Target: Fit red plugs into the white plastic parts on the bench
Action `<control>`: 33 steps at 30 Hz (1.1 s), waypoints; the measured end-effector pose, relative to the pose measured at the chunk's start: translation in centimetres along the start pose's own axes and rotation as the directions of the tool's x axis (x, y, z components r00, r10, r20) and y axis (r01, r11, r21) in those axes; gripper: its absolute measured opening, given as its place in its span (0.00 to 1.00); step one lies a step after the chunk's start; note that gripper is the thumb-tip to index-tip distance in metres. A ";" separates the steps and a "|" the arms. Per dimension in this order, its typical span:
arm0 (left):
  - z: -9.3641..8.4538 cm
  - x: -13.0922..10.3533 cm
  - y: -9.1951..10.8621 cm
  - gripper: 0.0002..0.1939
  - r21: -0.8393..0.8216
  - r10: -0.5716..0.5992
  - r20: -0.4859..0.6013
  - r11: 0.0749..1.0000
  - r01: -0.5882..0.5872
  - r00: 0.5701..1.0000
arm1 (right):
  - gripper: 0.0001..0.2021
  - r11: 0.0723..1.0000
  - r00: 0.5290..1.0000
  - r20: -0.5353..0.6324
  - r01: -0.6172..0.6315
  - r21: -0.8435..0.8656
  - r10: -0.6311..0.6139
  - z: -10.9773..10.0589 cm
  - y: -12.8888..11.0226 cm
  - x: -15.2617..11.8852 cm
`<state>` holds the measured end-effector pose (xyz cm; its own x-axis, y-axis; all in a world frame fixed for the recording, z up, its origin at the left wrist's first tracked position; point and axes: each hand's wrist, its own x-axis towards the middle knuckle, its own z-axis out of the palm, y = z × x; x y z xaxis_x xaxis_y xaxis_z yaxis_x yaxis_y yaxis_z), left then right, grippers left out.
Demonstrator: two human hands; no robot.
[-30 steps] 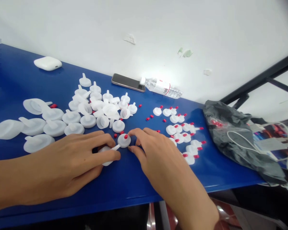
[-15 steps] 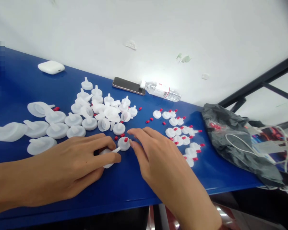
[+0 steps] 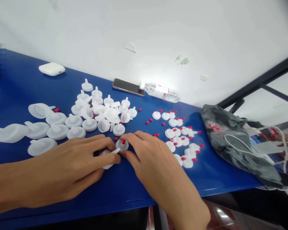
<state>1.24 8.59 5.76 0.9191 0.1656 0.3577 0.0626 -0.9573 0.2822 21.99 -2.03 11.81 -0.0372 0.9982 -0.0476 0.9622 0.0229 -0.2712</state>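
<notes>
My left hand (image 3: pixel 79 163) is closed on a white spouted cap (image 3: pixel 107 159), whose thin spout points up to the right between the fingers. Just beside it, a second white spouted cap with a red tip (image 3: pixel 122 145) stands on the table. My right hand (image 3: pixel 148 156) has its thumb and index finger around the right side of that red-tipped cap, pinching it. Behind both hands spreads a pile of white spouted caps without red tips (image 3: pixel 56 131). Small loose red tips (image 3: pixel 147 122) lie near the fingers and farther right.
Red-tipped white caps (image 3: pixel 179 141) form a group on the right of the blue table (image 3: pixel 124 188). Along the wall lie a phone (image 3: pixel 128 87), a clear water bottle (image 3: pixel 160 92) and a white case (image 3: pixel 52 69). A dark plastic bag (image 3: pixel 220 143) with cables sits at the right.
My right hand has moved left and closed its fingertips around the red-tipped cap, which sits slightly farther left. My left hand has hardly moved.
</notes>
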 end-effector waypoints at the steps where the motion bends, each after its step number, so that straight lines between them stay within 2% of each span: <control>1: 0.0 0.0 -0.1 0.20 0.002 0.003 0.014 1.000 -0.003 1.000 | 0.15 1.000 1.000 -0.006 -0.003 -0.001 0.003 0.0 0.0 0.0; 8: -0.1 0.0 0.1 0.21 0.000 -0.010 -0.007 1.000 0.010 1.000 | 0.12 1.000 1.000 0.009 -0.003 -0.012 0.003 0.0 -0.4 0.3; 13: -0.8 0.2 1.0 0.25 0.028 -0.100 -0.010 0.995 0.100 0.995 | 0.11 1.000 1.000 -0.004 -0.007 -0.009 0.007 -0.2 -0.4 0.3; 17: -0.8 0.2 0.8 0.25 0.029 -0.083 -0.006 0.996 0.083 0.997 | 0.10 0.999 0.999 0.027 -0.031 -0.008 0.031 -0.1 -0.7 0.4; 22: 0.1 -0.2 -0.1 0.21 0.073 0.021 -0.011 0.997 -0.020 1.000 | 0.13 0.999 0.998 -0.064 -0.007 -0.053 0.003 1.4 -1.1 1.3; 26: 0.4 -0.3 0.1 0.18 0.115 -0.012 -0.050 0.993 0.018 0.999 | 0.16 0.994 0.995 -0.098 0.011 -0.109 -0.022 2.6 -1.3 2.0; 33: 0.6 -0.3 0.2 0.18 0.084 -0.018 -0.061 0.996 0.023 0.998 | 0.08 0.994 0.989 -0.144 0.027 -0.106 -0.042 2.3 -0.9 1.5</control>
<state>1.21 8.24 5.21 0.8924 0.1966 0.4062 0.1159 -0.9697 0.2149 20.45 -0.69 9.77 -0.0388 0.9939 0.1030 0.9840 0.0560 -0.1690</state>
